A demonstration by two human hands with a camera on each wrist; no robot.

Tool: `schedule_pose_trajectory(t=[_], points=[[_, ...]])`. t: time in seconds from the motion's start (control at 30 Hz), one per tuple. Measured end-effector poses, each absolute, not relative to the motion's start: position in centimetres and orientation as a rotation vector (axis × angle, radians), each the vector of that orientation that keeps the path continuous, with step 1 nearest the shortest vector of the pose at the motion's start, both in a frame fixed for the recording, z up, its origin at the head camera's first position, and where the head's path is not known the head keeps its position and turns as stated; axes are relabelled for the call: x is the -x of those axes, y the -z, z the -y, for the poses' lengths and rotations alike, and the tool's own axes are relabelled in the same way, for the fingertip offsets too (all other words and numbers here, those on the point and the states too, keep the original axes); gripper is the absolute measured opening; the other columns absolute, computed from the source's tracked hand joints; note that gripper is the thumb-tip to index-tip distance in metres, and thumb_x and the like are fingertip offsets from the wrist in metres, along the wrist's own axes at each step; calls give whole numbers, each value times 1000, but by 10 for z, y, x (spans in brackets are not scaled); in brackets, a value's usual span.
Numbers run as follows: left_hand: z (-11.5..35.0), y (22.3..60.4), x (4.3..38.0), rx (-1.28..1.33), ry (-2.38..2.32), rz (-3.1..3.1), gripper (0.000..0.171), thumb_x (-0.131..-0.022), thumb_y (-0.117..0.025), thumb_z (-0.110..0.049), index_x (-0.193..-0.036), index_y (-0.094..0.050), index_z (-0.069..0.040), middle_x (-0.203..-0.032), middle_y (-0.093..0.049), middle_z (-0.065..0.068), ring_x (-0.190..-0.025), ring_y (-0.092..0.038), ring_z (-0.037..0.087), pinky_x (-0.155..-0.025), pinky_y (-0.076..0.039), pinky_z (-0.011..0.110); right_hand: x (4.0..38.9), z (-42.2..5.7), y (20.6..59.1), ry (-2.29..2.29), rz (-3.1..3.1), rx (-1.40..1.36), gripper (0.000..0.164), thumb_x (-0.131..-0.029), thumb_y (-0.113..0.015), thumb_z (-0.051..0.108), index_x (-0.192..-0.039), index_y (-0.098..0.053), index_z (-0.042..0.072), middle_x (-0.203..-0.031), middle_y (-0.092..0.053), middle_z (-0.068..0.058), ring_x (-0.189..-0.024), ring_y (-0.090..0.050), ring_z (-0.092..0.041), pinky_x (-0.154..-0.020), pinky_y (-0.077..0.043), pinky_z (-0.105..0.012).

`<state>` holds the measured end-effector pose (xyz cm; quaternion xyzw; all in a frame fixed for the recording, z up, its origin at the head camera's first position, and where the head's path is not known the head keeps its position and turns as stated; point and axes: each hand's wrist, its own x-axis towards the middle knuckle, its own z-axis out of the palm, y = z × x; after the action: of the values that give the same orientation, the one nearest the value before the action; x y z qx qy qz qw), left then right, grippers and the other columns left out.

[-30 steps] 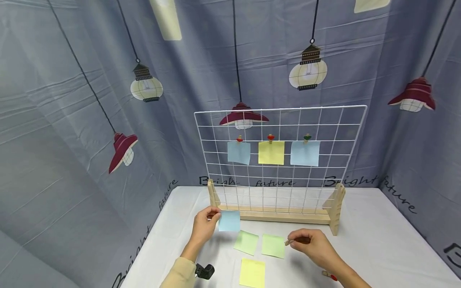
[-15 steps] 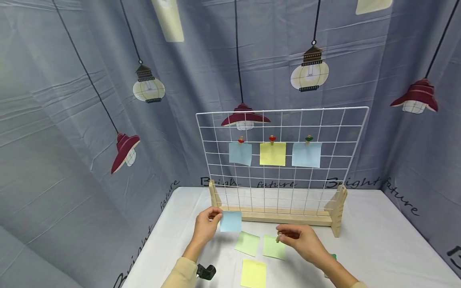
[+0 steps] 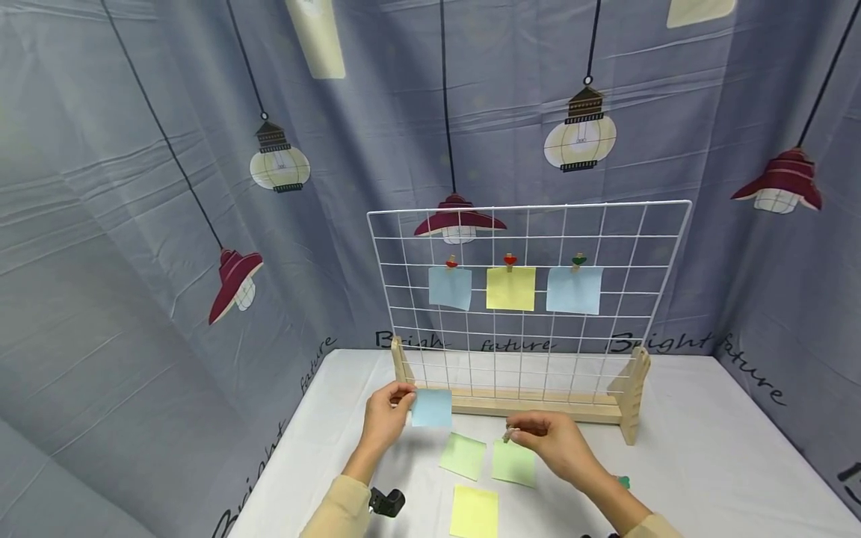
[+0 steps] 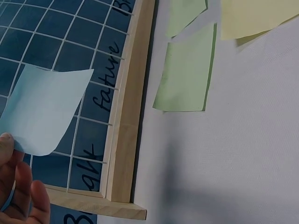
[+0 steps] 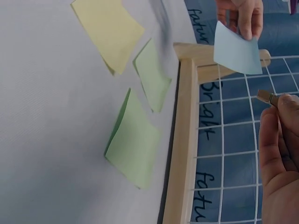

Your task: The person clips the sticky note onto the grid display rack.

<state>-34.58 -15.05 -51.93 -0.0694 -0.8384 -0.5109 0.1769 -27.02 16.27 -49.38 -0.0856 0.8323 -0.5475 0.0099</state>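
Note:
My left hand [image 3: 388,415] pinches a blue sticky note [image 3: 432,408] by its left edge, in front of the lower left of a white wire grid [image 3: 538,373]. In the left wrist view the note [image 4: 46,107] is slightly curved, thumb and fingers at one corner. Between thumb and fingers of my right hand [image 3: 551,441] is a small wooden clothespin [image 5: 267,97], its tip pointing toward the blue note but apart from it. Two blue notes and a yellow note [image 3: 510,289] hang on the grid from clothespins with red or green hearts.
The grid stands in a wooden base [image 3: 531,405] at the table's back. Two green notes, one of them the right green note [image 3: 513,463], and a yellow note [image 3: 474,512] lie on the white table. A green-topped piece [image 3: 623,482] lies beside my right forearm.
My right hand has moved left with the clothespin, nearer the blue note. My left hand stays nearly in place, the note raised slightly.

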Motion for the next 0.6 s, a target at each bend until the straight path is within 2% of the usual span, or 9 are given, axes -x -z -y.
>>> schedule_pose_trajectory(t=[0.13, 0.37, 0.6], points=[[149, 519, 347, 209, 1441, 2359, 7, -94, -74, -10, -96, -78, -14, -91, -77, 2, -80, -66, 10, -74, -54, 24, 273, -156, 492, 1725, -2612, 236, 29, -91, -77, 13, -119, -75, 6, -105, -79, -7, -92, -74, -15, -77, -60, -27], [145, 518, 346, 196, 1426, 2343, 6, -93, -74, -10, -95, -78, -15, -89, -76, 1, -78, -64, 8, -72, -52, 23, 280, -147, 492, 1762, -2603, 283, 20, -92, -75, 8, -112, -78, 6, -103, -79, -8, -93, -74, -17, -79, -60, -25], [146, 517, 344, 177, 1439, 2352, 6, -94, -74, -12, -95, -78, -16, -90, -76, 0, -80, -65, 11, -74, -52, 23, 286, -139, 492, 1763, -2619, 362, 21, -95, -72, 10, -114, -77, 4, -103, -80, -8, -95, -75, -19, -81, -60, -27]])
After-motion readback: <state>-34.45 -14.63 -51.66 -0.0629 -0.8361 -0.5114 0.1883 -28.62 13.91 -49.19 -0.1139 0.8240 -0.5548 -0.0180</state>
